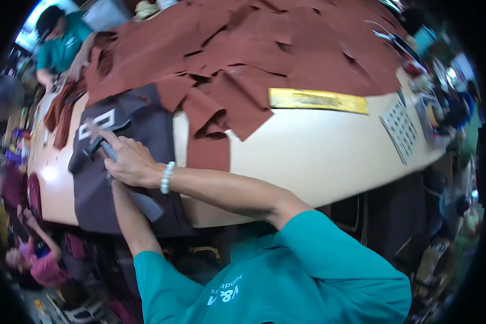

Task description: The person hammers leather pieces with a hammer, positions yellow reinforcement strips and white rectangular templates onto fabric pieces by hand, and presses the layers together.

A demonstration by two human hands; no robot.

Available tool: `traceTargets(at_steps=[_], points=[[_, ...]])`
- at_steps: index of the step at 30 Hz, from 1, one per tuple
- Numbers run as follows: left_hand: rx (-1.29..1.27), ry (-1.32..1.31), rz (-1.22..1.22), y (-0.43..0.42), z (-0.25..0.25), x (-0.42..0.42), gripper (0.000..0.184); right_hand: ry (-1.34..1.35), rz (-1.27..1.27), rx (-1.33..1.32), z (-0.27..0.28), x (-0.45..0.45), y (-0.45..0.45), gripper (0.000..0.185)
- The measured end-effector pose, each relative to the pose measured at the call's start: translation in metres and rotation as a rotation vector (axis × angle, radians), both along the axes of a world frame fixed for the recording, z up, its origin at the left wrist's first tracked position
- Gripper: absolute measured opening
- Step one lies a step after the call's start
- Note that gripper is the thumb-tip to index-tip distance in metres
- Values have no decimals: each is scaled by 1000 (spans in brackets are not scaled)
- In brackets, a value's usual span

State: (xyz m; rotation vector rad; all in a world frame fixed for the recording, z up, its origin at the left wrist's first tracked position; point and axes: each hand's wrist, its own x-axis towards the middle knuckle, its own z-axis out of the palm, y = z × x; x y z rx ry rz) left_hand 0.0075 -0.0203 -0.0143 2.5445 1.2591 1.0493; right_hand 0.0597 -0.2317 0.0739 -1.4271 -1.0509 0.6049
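My right hand, a pale beaded bracelet at its wrist, is closed round a hammer near its dark crosswise head. The grey handle slants back toward me. My left hand reaches beneath and beyond the right; its fingers are blurred and mostly hidden. It lies close to a white piece with rectangular openings. Both hands are over a dark grey sheet of material, which drapes over the near table edge.
Reddish-brown sheets with cut gaps cover the table's far side. A yellow strip and a card with rows of dark marks lie on the pale tabletop. A person in teal works at the far left; someone in pink is near left.
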Motion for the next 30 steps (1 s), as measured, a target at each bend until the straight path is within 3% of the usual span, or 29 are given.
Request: traceTargets(at_steps=[3, 4, 5, 6, 7, 10, 12, 14, 17, 18, 19, 20, 21, 23, 24, 25, 26, 28, 30], points=[[-210, -588, -175, 27, -6, -5, 56, -235, -157, -149, -31, 10, 5, 66], [-283, -730, -222, 37, -9, -6, 54, -445, -138, -197, -37, 13, -7, 67], [-352, -847, -257, 44, -12, -8, 53, -618, -286, -142, -63, 3, -11, 67], [-391, -910, -284, 52, -13, -10, 51, -627, -214, -165, -66, 6, -27, 66], [-479, -956, -190, 4, 22, -4, 58, -634, -136, -184, -66, 11, -51, 65], [-542, -994, -185, 8, 26, -12, 63, -624, -78, -188, -42, 34, -140, 60], [-558, -941, -194, 11, 25, -15, 62, -728, -444, 57, -55, 52, -208, 54], [-551, -823, -232, 27, 17, -20, 60, -973, -709, -27, -65, 78, -305, 51], [-600, -796, -211, 66, 14, -25, 54, -645, -1414, -225, -77, 94, -448, 42], [-589, -726, -190, 54, 21, -19, 53, -628, -1655, -274, -93, 102, -501, 41], [-575, -657, -164, 31, 37, -15, 51, -475, -1871, -466, -100, 99, -557, 41], [-560, -586, -135, 8, 47, -13, 50, -334, -2009, -475, -133, 96, -631, 44], [-533, -524, -224, -7, 48, -10, 49, -207, -2027, -689, -156, 85, -699, 49], [-472, -411, -382, -42, 49, -6, 48, -113, -2299, -1222, -183, 50, -760, 64], [-462, -428, -456, -87, 56, 4, 49, 287, -2128, -1431, -190, 29, -807, 69], [-450, -447, -524, -144, 63, 15, 49, 460, -2316, -1334, -196, 13, -819, 73], [-452, -412, -574, -189, 65, 19, 50, 609, -2298, -1444, -204, 5, -829, 69], [-466, -344, -669, -259, 61, 24, 50, 834, -2037, -1737, -239, -7, -858, 54], [-524, -275, -766, -315, 51, 28, 51, 571, -2115, -1730, -263, -13, -871, 45]])
